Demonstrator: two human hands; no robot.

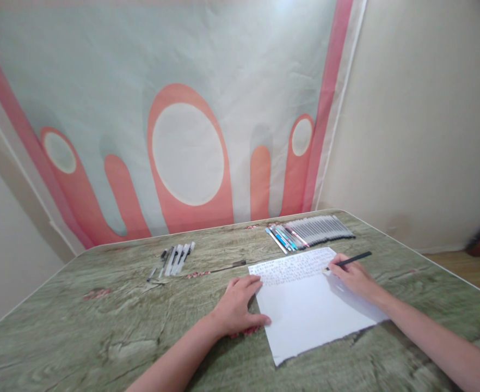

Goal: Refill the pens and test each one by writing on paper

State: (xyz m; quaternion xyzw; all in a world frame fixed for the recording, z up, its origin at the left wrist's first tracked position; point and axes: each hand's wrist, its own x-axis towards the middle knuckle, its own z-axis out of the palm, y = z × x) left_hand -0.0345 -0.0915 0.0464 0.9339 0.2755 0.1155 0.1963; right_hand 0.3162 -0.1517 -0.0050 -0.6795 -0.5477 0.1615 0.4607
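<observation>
A white sheet of paper (305,321) lies at an angle on the table, its top part covered with rows of small dark handwriting. My right hand (352,277) rests on the upper right of the sheet and grips a black pen (354,258). The pen's tip meets the paper at the end of the lowest written lines. Along the sheet's left edge lies my left hand (240,305), flat and open, its fingertips and thumb touching the paper. The lower edge of the sheet looks rough.
Behind the paper sits a row of many grey pens (319,230), beside several coloured pens (283,238). Farther left are several clear pen parts (178,258) with dark caps. The wood-patterned table (113,305) stands against a printed backdrop (186,152).
</observation>
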